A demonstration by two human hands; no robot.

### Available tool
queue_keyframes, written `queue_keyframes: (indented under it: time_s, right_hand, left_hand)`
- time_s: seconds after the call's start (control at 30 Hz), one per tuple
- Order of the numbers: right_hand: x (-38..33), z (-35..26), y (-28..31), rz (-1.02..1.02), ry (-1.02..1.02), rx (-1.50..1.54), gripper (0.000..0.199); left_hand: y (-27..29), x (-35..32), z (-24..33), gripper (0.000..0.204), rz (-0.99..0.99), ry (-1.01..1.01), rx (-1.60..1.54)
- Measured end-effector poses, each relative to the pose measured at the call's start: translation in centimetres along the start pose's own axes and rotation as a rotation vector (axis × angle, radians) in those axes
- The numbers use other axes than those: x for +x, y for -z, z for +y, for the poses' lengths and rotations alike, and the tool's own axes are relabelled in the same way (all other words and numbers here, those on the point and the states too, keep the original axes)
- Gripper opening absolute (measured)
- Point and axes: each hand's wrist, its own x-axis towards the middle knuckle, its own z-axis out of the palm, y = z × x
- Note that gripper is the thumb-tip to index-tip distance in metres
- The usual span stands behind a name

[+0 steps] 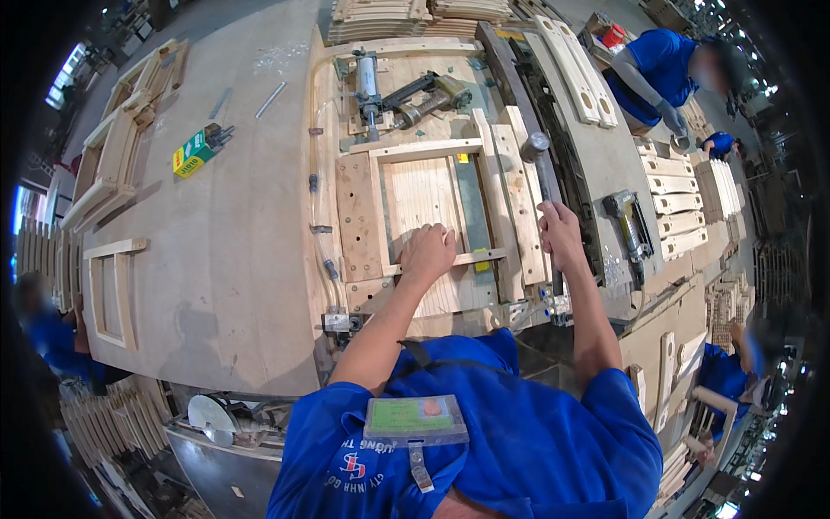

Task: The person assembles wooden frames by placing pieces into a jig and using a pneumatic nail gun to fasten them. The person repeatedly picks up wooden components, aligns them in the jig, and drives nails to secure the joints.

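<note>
My left hand [428, 252] is closed over the near rail of a pale wooden frame [424, 150]; its fingertips are partly hidden. My right hand [562, 232] grips the handle of a hammer [537, 149], its head raised at the far end, beside the frame's right side. The frame sits in a wooden jig between a drilled board [358, 216] on the left and another drilled board [516, 203] on the right. Under the frame shows a light wooden panel [424, 199].
Beyond the frame lie a pneumatic cylinder [368, 86] and a nail gun [437, 102]. A green-yellow box [198, 151] and small wooden frame [111, 294] rest on the left table. Another nail gun [629, 232] lies right. A co-worker [657, 73] stands at the far right.
</note>
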Motion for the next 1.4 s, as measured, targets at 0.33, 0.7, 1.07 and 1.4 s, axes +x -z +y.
queue_keyframes:
  time_s: [0.33,0.7,1.07,1.4]
  right_hand:
    - [-18.1,-11.9,4.1,0.071,0.894,0.288,0.047]
    - [-18.6,1.7,0.2,-0.036,0.124,-0.167,0.043]
    - [-16.9,11.0,-1.2,0.027,0.452,-0.521,0.039]
    - [-9.4,-19.4,-3.9,0.144,0.887,0.371,0.049]
  left_hand:
    - [-0.5,-0.1,-0.4,0.039,0.004,-0.064,-0.001]
    - [-0.8,-0.9,-0.9,0.039,-0.041,-0.060,0.078]
    - [0.1,-0.6,-0.1,0.039,-0.030,-0.090,-0.011]
    - [0.5,-0.4,-0.3,0.041,-0.068,0.009,-0.004]
